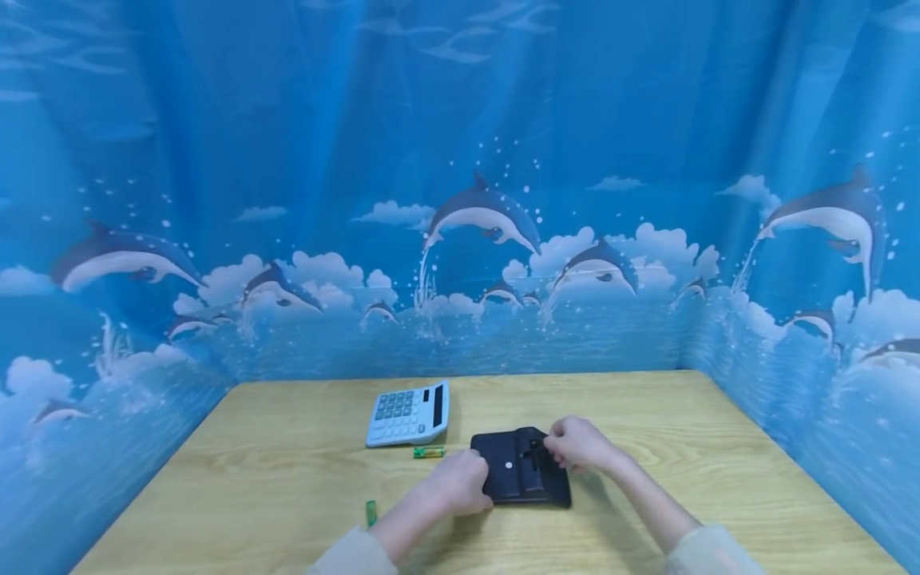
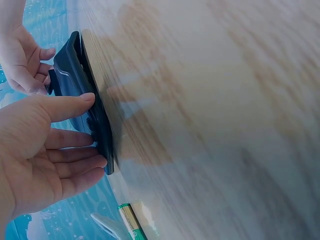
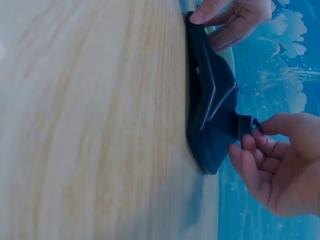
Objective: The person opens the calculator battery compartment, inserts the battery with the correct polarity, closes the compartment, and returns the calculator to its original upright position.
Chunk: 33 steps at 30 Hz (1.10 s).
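A black calculator [image 1: 501, 477] lies face down on the wooden table, its thicker end to the right. My left hand [image 1: 461, 481] grips its left end, thumb on the near edge and fingers curled at the side, as the left wrist view [image 2: 55, 150] also shows. Above the thick end, my right hand [image 1: 579, 444] pinches a small black battery cover [image 3: 244, 126] between thumb and fingertips. This cover stands up from the calculator's back, right at the battery slot. The calculator's keys face the table and are hidden.
A light blue calculator [image 1: 397, 417] rests behind and left of the black one. One green battery [image 1: 429, 452] lies just in front of it, and another green battery [image 1: 370, 513] is nearer, beside my left forearm. A blue dolphin curtain [image 1: 460, 343] borders the table.
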{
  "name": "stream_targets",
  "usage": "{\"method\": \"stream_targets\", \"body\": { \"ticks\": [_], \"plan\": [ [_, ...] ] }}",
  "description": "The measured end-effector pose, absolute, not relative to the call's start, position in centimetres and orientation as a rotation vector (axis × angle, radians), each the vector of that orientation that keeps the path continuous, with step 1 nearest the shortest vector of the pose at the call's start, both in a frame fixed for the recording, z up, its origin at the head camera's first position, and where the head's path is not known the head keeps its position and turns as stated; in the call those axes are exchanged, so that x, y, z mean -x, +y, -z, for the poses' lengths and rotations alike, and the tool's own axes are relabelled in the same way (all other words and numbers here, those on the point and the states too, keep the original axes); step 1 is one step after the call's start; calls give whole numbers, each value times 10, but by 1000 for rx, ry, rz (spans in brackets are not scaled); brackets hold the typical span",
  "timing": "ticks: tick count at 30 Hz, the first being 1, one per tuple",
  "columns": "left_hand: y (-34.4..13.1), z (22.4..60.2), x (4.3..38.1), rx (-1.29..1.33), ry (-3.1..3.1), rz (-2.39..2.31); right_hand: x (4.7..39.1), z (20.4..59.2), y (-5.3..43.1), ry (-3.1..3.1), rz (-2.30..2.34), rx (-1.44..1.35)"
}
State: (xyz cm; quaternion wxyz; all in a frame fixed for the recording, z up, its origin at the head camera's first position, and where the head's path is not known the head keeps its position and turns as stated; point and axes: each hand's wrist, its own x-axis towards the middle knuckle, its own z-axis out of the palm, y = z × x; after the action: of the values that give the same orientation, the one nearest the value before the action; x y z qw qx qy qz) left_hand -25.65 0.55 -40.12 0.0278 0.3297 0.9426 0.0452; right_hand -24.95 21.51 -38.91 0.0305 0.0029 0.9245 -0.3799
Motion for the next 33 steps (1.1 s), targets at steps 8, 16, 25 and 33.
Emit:
{"method": "stream_targets", "body": {
  "ticks": [8,16,25,33],
  "plan": [
    [3,401,256,-1052,2917,-173,249,386,223,2655,1389,24],
    [4,402,256,-1050,2907,-179,248,379,238,2657,1398,44],
    [2,401,256,-1063,2918,-146,247,376,254,2907,1116,81],
    [2,401,256,-1067,2908,-157,247,379,269,3178,451,59]
  ]
}}
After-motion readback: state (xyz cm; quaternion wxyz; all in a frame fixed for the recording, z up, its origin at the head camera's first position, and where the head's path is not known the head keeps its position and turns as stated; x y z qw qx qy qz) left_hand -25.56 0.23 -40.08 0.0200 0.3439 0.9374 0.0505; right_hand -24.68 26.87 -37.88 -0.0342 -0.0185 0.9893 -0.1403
